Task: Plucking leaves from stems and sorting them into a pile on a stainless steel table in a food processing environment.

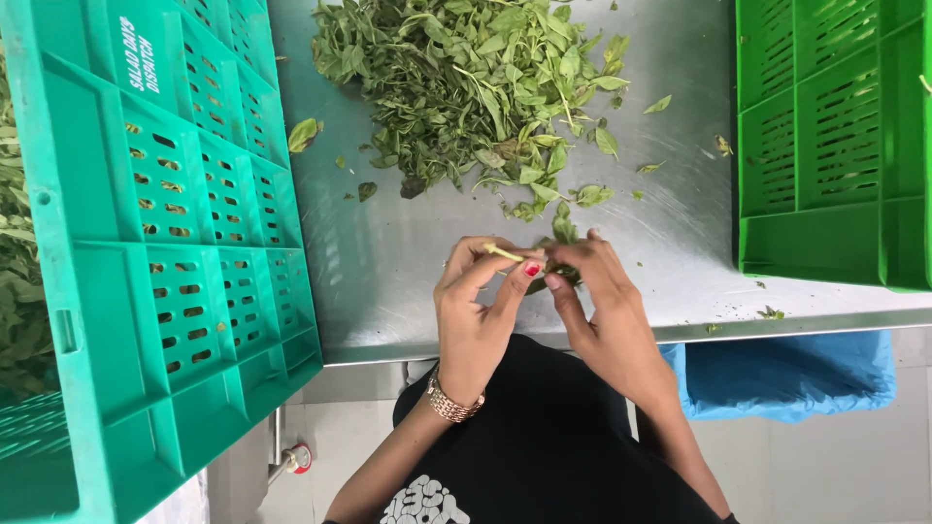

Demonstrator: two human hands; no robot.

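Over the near edge of a steel table [388,262], both my hands meet on one leafy herb sprig [558,262]. My left hand [476,311], with a gold bracelet at the wrist, pinches the sprig's pale stem between thumb and fingers. The fingers of my right hand [607,311] close on the sprig's green leaves. A large heap of loose green leaves and stems [476,87] lies on the table just beyond my hands. A few stray leaves sit around the heap.
A teal plastic crate [165,252] stands tilted at the left, with leaves behind it at the frame's left edge. A bright green crate [825,146] sits on the table at the right. Below the table's right side is a blue plastic bag [786,374].
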